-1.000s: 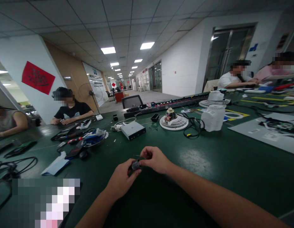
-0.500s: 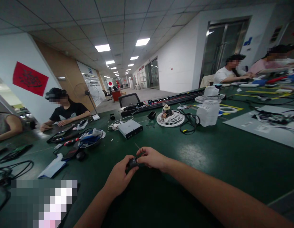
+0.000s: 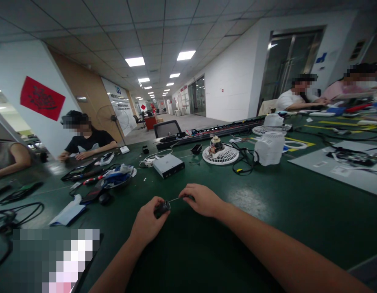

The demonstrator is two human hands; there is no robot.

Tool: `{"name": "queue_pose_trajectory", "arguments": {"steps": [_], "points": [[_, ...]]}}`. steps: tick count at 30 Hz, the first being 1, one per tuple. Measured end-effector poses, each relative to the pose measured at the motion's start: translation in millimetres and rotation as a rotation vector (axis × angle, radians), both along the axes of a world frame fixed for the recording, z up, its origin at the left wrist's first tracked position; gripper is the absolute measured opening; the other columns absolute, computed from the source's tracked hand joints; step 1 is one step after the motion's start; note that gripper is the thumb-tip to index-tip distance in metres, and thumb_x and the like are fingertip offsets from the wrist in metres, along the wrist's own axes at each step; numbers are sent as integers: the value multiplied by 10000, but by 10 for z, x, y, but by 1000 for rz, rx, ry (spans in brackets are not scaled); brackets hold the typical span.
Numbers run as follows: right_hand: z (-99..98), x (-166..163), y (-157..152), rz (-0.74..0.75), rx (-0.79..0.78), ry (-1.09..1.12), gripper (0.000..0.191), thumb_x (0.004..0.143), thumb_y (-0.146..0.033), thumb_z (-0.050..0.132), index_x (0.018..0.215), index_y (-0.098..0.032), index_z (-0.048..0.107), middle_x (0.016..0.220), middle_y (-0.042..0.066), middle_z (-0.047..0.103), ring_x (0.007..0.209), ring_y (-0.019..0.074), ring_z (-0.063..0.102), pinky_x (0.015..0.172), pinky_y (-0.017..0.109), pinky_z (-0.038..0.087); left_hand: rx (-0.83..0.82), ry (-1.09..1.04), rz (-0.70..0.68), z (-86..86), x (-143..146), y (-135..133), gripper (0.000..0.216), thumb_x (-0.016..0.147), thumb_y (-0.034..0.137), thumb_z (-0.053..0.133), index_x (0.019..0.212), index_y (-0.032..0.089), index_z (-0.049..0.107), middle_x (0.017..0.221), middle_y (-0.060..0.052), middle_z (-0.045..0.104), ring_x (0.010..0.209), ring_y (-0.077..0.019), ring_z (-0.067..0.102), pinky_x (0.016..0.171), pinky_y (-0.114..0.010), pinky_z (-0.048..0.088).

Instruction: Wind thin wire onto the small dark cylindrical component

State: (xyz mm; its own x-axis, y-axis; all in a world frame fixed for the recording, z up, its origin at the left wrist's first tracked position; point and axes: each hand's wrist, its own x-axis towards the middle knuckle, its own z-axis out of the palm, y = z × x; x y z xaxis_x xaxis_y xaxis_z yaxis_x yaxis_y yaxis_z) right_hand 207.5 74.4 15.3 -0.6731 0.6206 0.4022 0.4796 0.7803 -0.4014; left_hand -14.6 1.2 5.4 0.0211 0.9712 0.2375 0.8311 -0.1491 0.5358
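Note:
My left hand (image 3: 149, 216) is closed around a small dark cylinder (image 3: 164, 207), its lighter-rimmed end facing right. From that end a thin metallic rod (image 3: 175, 199) stretches to the pinched fingertips of my right hand (image 3: 200, 198). Whether the rod enters the cylinder or only touches it, I cannot tell. Both hands are above the green table (image 3: 206, 252), a short gap apart. Beyond them lies a silver disc drive (image 3: 168, 163). A white round fan grille (image 3: 221, 154) with a motor on it sits further right.
A small black tray (image 3: 196, 149) and a white plastic housing (image 3: 270, 148) with black cables stand farther back. At left are a bowl with blue cloth (image 3: 119, 176), a light-blue cloth (image 3: 68, 211) and tools. A person (image 3: 87, 140) sits across the table; others sit at far right.
My right hand has drawn away to the right from the cylinder, and the rod that pointed up and left now spans the gap. My left hand has shifted slightly left with the cylinder.

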Motion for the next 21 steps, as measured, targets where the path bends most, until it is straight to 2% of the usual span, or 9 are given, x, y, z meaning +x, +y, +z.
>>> {"name": "queue_pose_trajectory", "arguments": {"steps": [7, 11, 15, 19, 21], "points": [[24, 16, -28, 28, -8, -10, 208, 845, -139, 562, 978, -206, 706, 910, 40, 658, 850, 169, 596, 777, 285, 426, -5, 27, -6, 36, 49, -38, 202, 789, 340, 615, 960, 232, 611, 890, -14, 712, 769, -194, 662, 669, -296, 465], [23, 14, -27, -42, 33, -49, 219, 845, -142, 548, 972, -201, 718, 893, 50, 654, 854, 178, 589, 764, 290, 414, 19, 33, -22, 10, 52, -32, 186, 794, 338, 609, 949, 237, 619, 883, -10, 710, 775, -193, 662, 670, -295, 459], [17, 3, -36, -2, 14, -65, 223, 842, -153, 550, 972, -210, 722, 897, 37, 659, 812, 162, 591, 742, 278, 410, 19, 40, -19, 12, 51, -33, 198, 787, 336, 618, 956, 234, 619, 873, -10, 706, 738, -185, 652, 667, -299, 456], [26, 7, -49, -87, 37, -95, 228, 838, -147, 542, 967, -206, 722, 899, 49, 661, 807, 173, 593, 709, 282, 399, -14, 52, -9, 31, 48, -37, 217, 791, 366, 613, 963, 234, 622, 883, -17, 705, 731, -192, 649, 661, -308, 460], [29, 13, -44, -56, 23, -119, 228, 827, -149, 555, 964, -211, 726, 896, 47, 662, 794, 170, 597, 708, 279, 400, -21, 52, -11, 32, 48, -36, 216, 783, 351, 616, 964, 234, 624, 887, -20, 707, 759, -198, 654, 673, -310, 465]]}}
